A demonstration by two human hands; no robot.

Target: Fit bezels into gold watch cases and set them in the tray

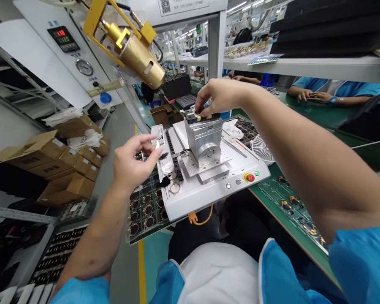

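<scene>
The right hand [220,96] is reaching forward with the arm stretched long across the white machine base [205,190], palm down, its fingers curling together and pinching at a small dark part with yellow bits [200,115] that is sitting on top of the metal fixture block [205,136]. The left hand [133,162] is hovering above the base's left edge, wrist bent, thumb and fingertips closing loosely on a small pale piece [158,145]; exactly what it is cannot be told.

The fixture block is showing as brushed grey metal, boxy, with a round disc on its front face, and it is standing on a flat steel plate near the middle of the base. A black ribbed strip [174,154] is running along the base's left side, with a thin ring [175,188] lying near the front-left corner. A red button [250,177] is sitting at the front-right corner.

A dark tray of round gold-rimmed parts [144,211] is lying just beyond the left edge, under the left hand. A brass-coloured nozzle [139,55] is hanging tilted above the far left corner, leaving open room over the block.
</scene>
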